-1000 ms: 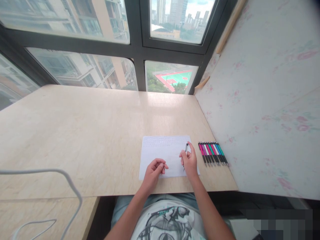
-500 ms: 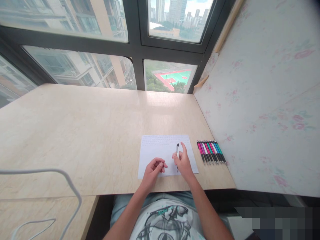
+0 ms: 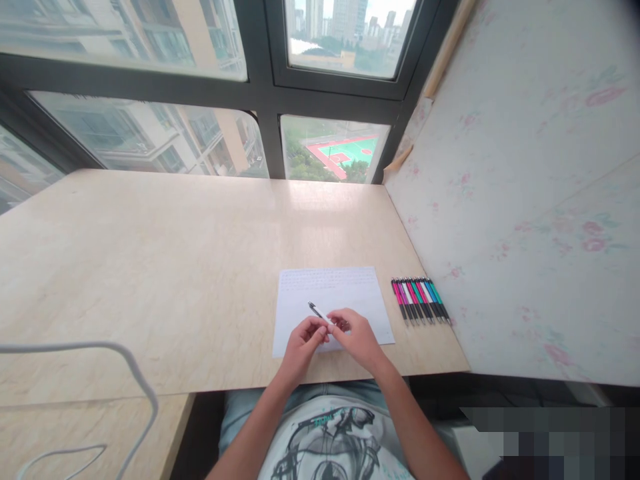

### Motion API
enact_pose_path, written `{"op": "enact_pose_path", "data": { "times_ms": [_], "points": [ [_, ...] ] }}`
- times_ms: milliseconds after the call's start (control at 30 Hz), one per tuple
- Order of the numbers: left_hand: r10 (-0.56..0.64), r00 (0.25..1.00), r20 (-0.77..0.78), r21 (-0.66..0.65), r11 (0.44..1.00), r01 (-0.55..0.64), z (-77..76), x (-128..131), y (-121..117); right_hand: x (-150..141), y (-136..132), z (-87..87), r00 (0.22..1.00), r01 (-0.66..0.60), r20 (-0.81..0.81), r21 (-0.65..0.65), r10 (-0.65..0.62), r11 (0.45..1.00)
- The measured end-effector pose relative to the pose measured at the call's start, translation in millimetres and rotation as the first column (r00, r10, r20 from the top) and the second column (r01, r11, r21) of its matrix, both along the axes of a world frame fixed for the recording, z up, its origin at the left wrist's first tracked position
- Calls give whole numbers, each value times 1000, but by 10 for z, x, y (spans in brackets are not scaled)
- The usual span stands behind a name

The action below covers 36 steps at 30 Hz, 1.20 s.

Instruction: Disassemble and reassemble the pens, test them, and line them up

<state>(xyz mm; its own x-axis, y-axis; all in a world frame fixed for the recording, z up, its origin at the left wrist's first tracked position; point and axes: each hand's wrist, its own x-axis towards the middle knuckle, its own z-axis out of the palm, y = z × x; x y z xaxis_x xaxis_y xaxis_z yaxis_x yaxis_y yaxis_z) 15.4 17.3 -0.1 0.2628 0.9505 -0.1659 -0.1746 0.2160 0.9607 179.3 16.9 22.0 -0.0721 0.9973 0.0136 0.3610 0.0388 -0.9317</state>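
Note:
A white pen with black parts (image 3: 319,311) slants between my hands, its black clip end pointing up and to the left. My right hand (image 3: 356,337) grips it, with the fingers bent around its lower part. My left hand (image 3: 303,343) is closed too, its thumb and fingertips meeting at the pen's middle. The pen's lower end is hidden by the fingers. Beneath both hands lies a white sheet of paper (image 3: 296,303), with several lines of handwriting across its top and blank space below.
Several colourful pens (image 3: 420,300) lie in a neat row right of the paper, close to the floral wall (image 3: 525,200). A grey cable (image 3: 127,353) curves over the light desk (image 3: 175,267) at the left. Windows (image 3: 335,150) stand behind the desk.
My right hand has moved left to meet my left hand. The pen has turned from upright to slanting, and my left fingers have closed on it.

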Motion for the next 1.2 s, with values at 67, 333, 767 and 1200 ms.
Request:
{"op": "enact_pose_path", "data": {
  "times_ms": [67,333,767,1200],
  "points": [
    [1,1000,-12,0,1000,-1,3,1,6,55,-14,-11,1000,-27,16,-22,27,999],
    [5,1000,8,-17,1000,-5,-4,-7,42,590,-25,-119,933,253,260,12,-248,967],
    [-2,999,44,-37,999,4,-24,-19,36,952,63,-27,406,503,842,119,-355,856],
    [-4,999,33,-30,1000,5,-78,-16,41,900,102,69,382,610,895,-59,-229,790]
  ]
}}
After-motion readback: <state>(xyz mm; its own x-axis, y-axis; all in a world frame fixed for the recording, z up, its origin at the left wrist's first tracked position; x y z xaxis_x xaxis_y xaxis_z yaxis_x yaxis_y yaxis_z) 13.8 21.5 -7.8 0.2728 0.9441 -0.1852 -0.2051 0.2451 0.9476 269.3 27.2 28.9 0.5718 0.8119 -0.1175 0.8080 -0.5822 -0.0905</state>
